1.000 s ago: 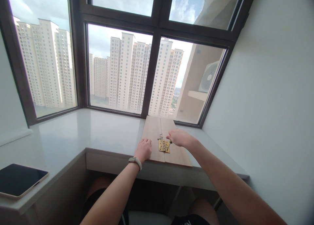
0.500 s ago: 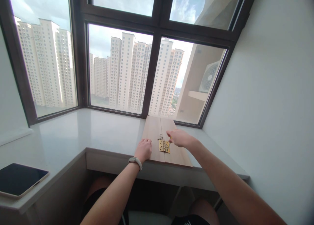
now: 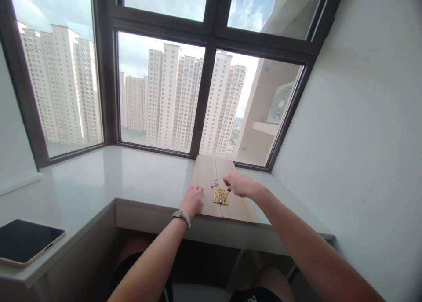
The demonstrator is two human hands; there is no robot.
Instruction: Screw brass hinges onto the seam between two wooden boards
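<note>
Two pale wooden boards (image 3: 205, 172) lie side by side on the white counter. A brass hinge (image 3: 216, 195) spans the seam between them near the front. My right hand (image 3: 240, 184) is closed around a screwdriver (image 3: 227, 193), most of its handle hidden in my fingers. The screwdriver's thin shaft slants down to the hinge's right leaf. Several loose screws (image 3: 215, 184) lie just beyond the hinge. My left hand (image 3: 194, 199), wearing a watch at the wrist, rests with outstretched fingers on the left board's edge.
The white counter (image 3: 148, 179) runs under a dark-framed window (image 3: 158, 150). A tablet (image 3: 29, 240) with a black screen lies at the far left. A white wall (image 3: 362, 117) rises on the right. My knees are under the counter.
My right hand has turned slightly about the screwdriver, and the orange handle part seen earlier is now covered. The left hand and boards look unmoved.
</note>
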